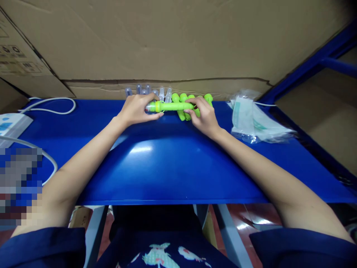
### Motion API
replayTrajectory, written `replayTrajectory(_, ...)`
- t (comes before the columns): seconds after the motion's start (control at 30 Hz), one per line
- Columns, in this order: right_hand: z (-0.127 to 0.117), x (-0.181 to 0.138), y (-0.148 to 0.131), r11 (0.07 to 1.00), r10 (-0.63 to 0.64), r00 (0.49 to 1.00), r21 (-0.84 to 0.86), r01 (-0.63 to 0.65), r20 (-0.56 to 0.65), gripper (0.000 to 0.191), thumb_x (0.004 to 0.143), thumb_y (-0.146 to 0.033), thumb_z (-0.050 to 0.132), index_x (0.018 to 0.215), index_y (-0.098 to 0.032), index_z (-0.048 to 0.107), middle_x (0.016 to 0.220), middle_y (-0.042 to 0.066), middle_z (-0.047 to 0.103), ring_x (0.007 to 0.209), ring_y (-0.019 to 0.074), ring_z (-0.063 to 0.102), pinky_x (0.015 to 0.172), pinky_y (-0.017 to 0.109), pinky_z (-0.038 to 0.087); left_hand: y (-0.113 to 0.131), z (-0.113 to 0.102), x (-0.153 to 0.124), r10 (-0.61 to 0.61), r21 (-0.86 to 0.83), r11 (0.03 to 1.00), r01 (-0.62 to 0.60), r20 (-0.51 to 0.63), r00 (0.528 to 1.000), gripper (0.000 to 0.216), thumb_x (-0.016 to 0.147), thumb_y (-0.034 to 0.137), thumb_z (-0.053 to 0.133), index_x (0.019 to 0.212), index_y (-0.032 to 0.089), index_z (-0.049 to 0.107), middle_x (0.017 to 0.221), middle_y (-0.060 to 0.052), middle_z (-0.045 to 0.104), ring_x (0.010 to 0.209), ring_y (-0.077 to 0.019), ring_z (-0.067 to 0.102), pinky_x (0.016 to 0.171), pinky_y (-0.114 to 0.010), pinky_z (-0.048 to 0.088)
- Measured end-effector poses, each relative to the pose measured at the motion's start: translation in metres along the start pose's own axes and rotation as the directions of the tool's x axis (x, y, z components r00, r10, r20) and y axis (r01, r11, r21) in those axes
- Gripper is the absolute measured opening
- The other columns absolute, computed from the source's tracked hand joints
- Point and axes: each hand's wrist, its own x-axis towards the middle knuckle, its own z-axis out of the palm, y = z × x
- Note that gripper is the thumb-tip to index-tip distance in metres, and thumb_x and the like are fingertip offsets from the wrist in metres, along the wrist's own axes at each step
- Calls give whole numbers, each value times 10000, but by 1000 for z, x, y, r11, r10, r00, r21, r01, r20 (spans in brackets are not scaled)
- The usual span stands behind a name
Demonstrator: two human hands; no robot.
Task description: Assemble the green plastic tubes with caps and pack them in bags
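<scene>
Level above the back of the blue table, a bright green plastic stick (pixel 175 107) with a yellow ring and a clear end piece spans both hands. My left hand (pixel 138 108) is closed around the clear end; the thumb lies along its near side. At the other end, my right hand (pixel 204 116) pinches the green tip between thumb and fingers. Behind my right hand lie several more green sticks (pixel 182 113) with rounded heads, partly covered by it. Several clear plastic caps (pixel 169 95) stand along the back behind my left hand.
Clear plastic bags (pixel 245 119) with white and green contents lie to the right on the blue table (pixel 173 167). A white power strip (pixel 13 126) and its cable (pixel 55 99) are at the left. A cardboard wall (pixel 167 41) closes off the back.
</scene>
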Motion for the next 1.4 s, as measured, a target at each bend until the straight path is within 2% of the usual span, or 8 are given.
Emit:
replayTrajectory(0.23, -3, 1, -13, 985, 169, 985, 44, -168, -30, 737, 1056, -719, 117, 863, -223, 627, 694, 67, 598, 657, 235, 615, 707, 417, 543, 4, 9, -1, 50, 83, 995, -56, 70, 996, 622, 729, 600, 809, 1195, 203, 697, 1041, -95, 754, 1028, -335, 699, 900, -351, 455)
replayTrajectory(0.37, -1, 1, -8, 967, 242, 970, 79, -243, 24, 772, 1043, -752, 108, 881, -220, 645, 637, 44, 538, 600, 218, 560, 665, 401, 526, 8, 8, -1, 70, 76, 994, -73, 41, 997, 564, 765, 597, 779, 1185, 226, 716, 1040, -91, 764, 1027, -333, 704, 892, -366, 464)
replayTrajectory(0.53, 0, 0, -10, 980, 185, 981, 57, -188, 57, 738, 1046, -741, 175, 1275, -190, 609, 956, 125, 684, 841, 278, 680, 789, 459, 573, 10, 0, 1, 88, 124, 988, -91, 31, 996, 445, 817, 591, 694, 1044, 213, 754, 935, -99, 754, 1000, -342, 699, 874, -390, 471)
replayTrajectory(0.7, 1, -3, -14, 998, 63, 994, 18, -64, 84, 720, 1016, -741, 328, 1445, -186, 494, 1313, 211, 611, 936, 307, 687, 847, 517, 579, 5, -3, 1, 9, 161, 987, -15, 35, 999, 451, 898, 596, 587, 990, 183, 742, 919, -125, 725, 1030, -361, 682, 920, -421, 451)
replayTrajectory(0.83, 0, -4, -8, 998, 60, 994, -31, -58, 96, 649, 1031, -703, 322, 1355, -204, 579, 1144, 174, 677, 967, 334, 680, 888, 543, 562, 1, -4, 0, 4, 105, 994, -7, 29, 1000, 449, 923, 591, 555, 1033, 194, 734, 881, -109, 709, 1055, -363, 666, 949, -427, 434)
replayTrajectory(1.0, -3, -4, -9, 987, 139, 976, 50, -150, 167, 746, 1011, -788, 236, 1132, -203, 682, 793, 95, 691, 725, 290, 674, 811, 513, 569, 3, -5, -1, 44, 19, 999, -45, 26, 999, 703, 693, 627, 813, 1254, 223, 683, 963, -92, 726, 1122, -389, 644, 988, -417, 426)
replayTrajectory(1.13, -8, -1, -17, 970, 191, 955, 109, -220, 229, 766, 1039, -761, 165, 925, -225, 700, 633, 46, 623, 631, 243, 648, 775, 469, 569, 3, -2, 0, 106, 108, 988, -113, 65, 992, 536, 770, 581, 744, 1172, 228, 728, 1002, -93, 751, 1035, -357, 693, 930, -404, 452)
replayTrajectory(1.4, 4, -2, -10, 981, 57, 998, 185, -49, -41, 671, 962, -773, 505, 1318, -206, 535, 1153, 136, 673, 775, 228, 681, 717, 443, 611, 4, -5, -1, 76, 350, 932, -96, 69, 995, 600, 922, 669, 503, 1173, 167, 714, 1084, -160, 761, 1054, -360, 706, 881, -403, 476)
